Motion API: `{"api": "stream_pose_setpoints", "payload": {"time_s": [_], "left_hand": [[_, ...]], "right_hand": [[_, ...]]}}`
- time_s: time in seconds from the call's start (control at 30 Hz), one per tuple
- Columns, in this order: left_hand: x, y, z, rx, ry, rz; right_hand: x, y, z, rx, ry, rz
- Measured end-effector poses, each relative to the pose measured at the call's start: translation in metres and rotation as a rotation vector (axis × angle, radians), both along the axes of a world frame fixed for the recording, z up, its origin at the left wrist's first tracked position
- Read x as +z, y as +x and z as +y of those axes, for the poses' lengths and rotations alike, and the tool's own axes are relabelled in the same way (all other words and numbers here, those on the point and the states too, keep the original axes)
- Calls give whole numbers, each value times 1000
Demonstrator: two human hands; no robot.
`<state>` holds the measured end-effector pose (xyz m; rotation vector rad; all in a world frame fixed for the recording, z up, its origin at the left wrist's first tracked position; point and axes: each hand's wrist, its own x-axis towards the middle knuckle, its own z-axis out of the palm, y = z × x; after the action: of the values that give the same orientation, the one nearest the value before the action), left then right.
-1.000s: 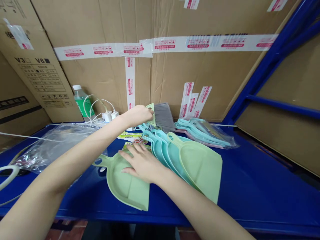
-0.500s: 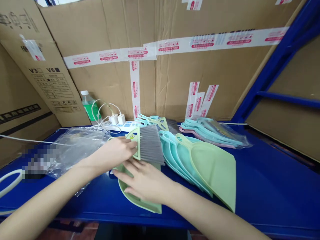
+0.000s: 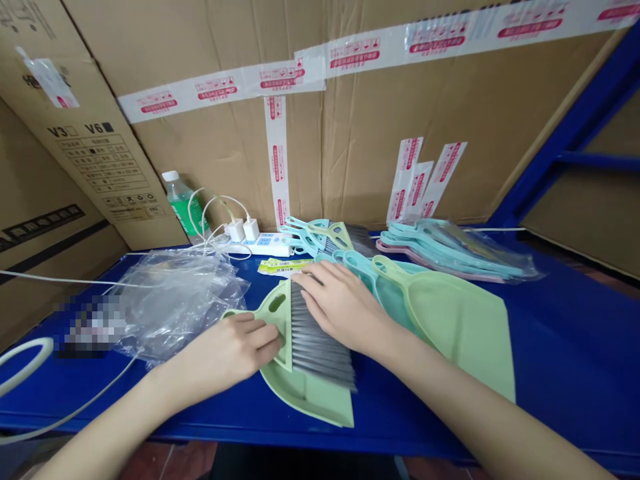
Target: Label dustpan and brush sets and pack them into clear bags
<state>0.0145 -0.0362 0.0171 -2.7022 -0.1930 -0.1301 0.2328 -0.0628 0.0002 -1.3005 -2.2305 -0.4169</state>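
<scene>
My left hand (image 3: 247,343) is closed on a light green hand brush (image 3: 283,323), its fingers wrapped over the handle end. The brush's grey bristles (image 3: 320,333) point right and lie over a light green dustpan (image 3: 310,393), which is partly covered. My right hand (image 3: 345,303) reaches across from the right with its fingers stretched out, touching the far end of the bristles. Just behind the brush lies a yellow-green printed label (image 3: 283,267). To the right of my right hand, another green dustpan (image 3: 460,313) rests on several teal dustpans (image 3: 395,300), which my hand partly hides.
Clear plastic bags (image 3: 170,300) lie on the blue table (image 3: 565,347) at left. A power strip (image 3: 270,243) with plugs, a bottle (image 3: 185,207), more brushes (image 3: 320,233) and bagged teal and pink items (image 3: 450,250) line the back, before a cardboard wall (image 3: 345,153).
The brush has come nearer to me, uncovering the label behind it. My right hand has moved from the dustpan up to the far end of the bristles. The camera view has shifted slightly.
</scene>
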Motion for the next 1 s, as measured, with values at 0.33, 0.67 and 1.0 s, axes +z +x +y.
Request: {"api": "stream_pose_setpoints", "payload": {"time_s": [0.33,0.67,1.0], "left_hand": [[-5,-12,-1,-20,-46,-10],[3,-16,0,30,-215,-9],[19,-34,19,132,-407,-201]], "right_hand": [[-20,-9,3,31,-191,-29],[-21,-12,1,16,-220,-140],[-21,-15,0,-15,-284,-185]]}}
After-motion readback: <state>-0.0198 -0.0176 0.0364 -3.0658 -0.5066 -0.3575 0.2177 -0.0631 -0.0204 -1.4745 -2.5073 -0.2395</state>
